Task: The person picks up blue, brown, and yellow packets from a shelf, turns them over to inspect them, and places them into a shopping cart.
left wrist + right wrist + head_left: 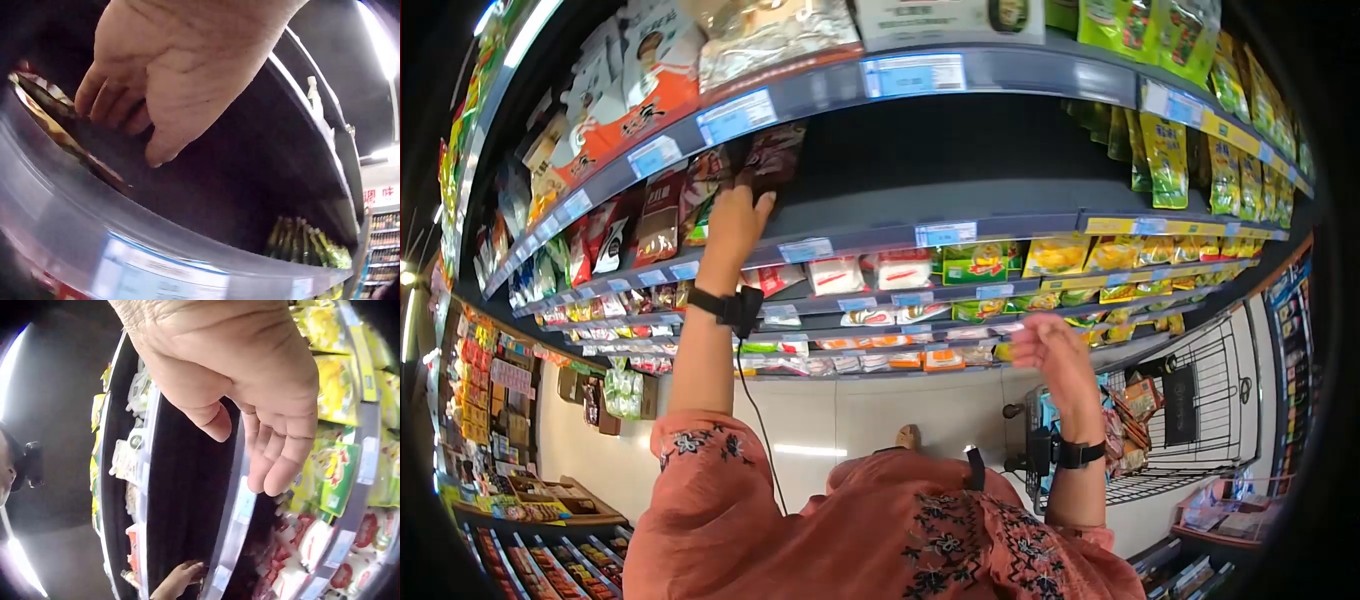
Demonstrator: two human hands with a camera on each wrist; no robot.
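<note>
My left hand (738, 225) reaches onto the second shelf, its fingertips at dark red packets (775, 155) standing at the edge of a bare stretch. In the left wrist view the left hand (181, 69) has bent fingers beside a few thin packets (69, 137); whether they touch is hard to tell. My right hand (1055, 360) hangs in the air in front of the lower shelves, fingers loosely bent, holding nothing. The right wrist view shows the right hand (250, 394) with relaxed fingers before the shelf edge (244, 500).
Yellow and green packets (1165, 160) hang at the right of the shelf. Large white and orange bags (650, 75) stand above. A wire cart (1200, 440) with packaged goods stands at the right. Low displays (550, 500) are behind on the left.
</note>
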